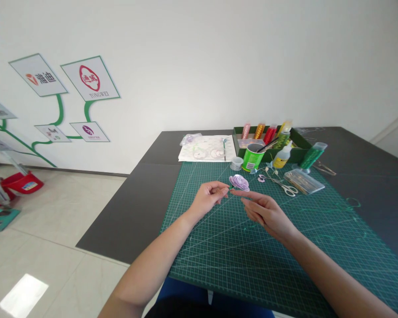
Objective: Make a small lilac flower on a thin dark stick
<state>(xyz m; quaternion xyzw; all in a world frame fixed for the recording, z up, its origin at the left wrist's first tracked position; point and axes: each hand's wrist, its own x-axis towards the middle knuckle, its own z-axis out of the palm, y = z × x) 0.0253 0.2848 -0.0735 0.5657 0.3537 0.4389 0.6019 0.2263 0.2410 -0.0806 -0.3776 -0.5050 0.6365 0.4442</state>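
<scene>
My left hand (212,194) pinches the short green stem of a pale purple artificial flower (239,182) between thumb and fingertips, above the cutting mat. The layered petals tilt up and to the right. My right hand (263,211) reaches in from the right, its index finger stretched out to the base of the flower. The thumb and other fingers are apart from it and hold nothing I can see. Whether the index fingertip touches the stem, I cannot tell. Beyond the hands, white-handled scissors (289,190) lie beside a small purple petal piece (261,178).
The green cutting mat (219,256) covers much of the dark table (119,216). At the back stand a green can (253,157), a glue bottle (282,157), a dark green box (300,152) with tubes of beads, and a clear case (304,181). Drawn-on paper (202,152) lies at back left.
</scene>
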